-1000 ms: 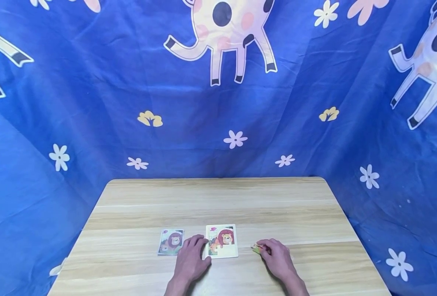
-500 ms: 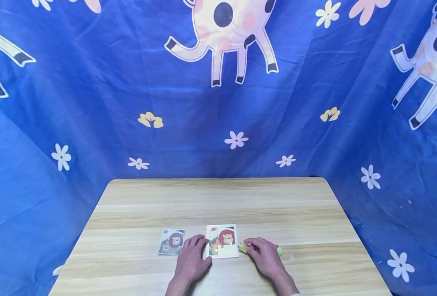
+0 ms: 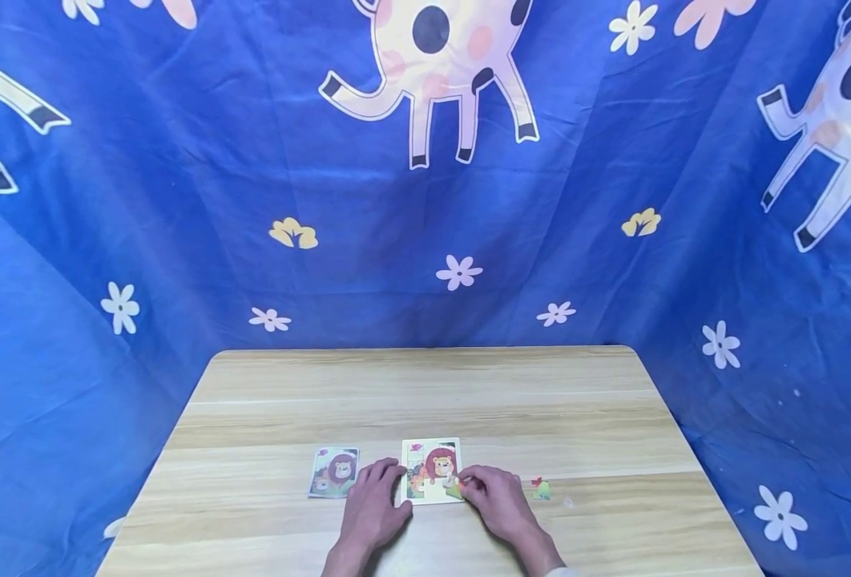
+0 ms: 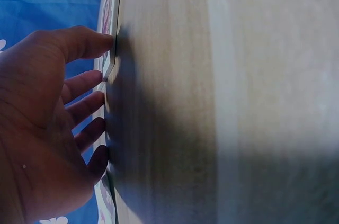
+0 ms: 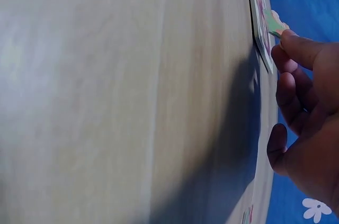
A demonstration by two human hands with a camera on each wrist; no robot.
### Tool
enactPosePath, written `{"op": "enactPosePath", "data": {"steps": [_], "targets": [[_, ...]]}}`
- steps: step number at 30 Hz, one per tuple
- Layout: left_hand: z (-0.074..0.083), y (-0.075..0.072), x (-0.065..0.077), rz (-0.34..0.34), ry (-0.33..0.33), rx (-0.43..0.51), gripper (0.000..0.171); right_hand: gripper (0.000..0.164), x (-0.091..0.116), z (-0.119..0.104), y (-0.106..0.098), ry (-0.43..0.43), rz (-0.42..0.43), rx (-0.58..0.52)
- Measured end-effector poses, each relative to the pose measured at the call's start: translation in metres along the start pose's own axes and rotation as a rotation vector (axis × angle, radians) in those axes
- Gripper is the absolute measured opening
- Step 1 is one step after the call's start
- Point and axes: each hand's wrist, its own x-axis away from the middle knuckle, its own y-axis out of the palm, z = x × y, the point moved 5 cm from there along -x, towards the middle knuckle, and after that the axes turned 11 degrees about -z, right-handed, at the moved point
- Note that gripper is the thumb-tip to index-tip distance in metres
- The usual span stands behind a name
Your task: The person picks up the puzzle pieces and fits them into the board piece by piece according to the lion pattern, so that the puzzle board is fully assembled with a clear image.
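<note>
A puzzle board (image 3: pixel 434 495) with a partly filled lion picture lies at the table's middle. My left hand (image 3: pixel 371 506) rests at its left edge; thumb and index fingertip touch the border, and the fingers look relaxed in the left wrist view. With thumb and index finger my right hand (image 3: pixel 496 501) pinches a green puzzle piece (image 3: pixel 454 488) over the board's lower right part. That piece (image 5: pixel 274 23) sticks out past the fingertips in the right wrist view, tilted over the board. Whether it touches the board I cannot tell.
Left of my left hand lies a lion picture card (image 3: pixel 334 471). Another puzzle piece (image 3: pixel 541 489), green and red, lies right of my right hand. Light wooden table (image 3: pixel 425 385); blue patterned cloth (image 3: pixel 368 264) hangs around its back and sides.
My right hand has moved left from the table's right side to the board, carrying the green puzzle piece. The piece left on the table has come into view. My left hand stays put.
</note>
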Motion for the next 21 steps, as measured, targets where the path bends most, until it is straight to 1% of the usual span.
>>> {"op": "enactPosePath", "data": {"steps": [7,21], "targets": [[0.0,0.001,0.0,-0.005,-0.004,-0.001,0.049,0.017,-0.004,-0.009,0.005,-0.01,0.0,0.075],[-0.001,0.003,0.0,0.003,-0.005,-0.003,0.049,0.017,-0.014,-0.022,0.016,0.003,-0.047,0.134]]}}
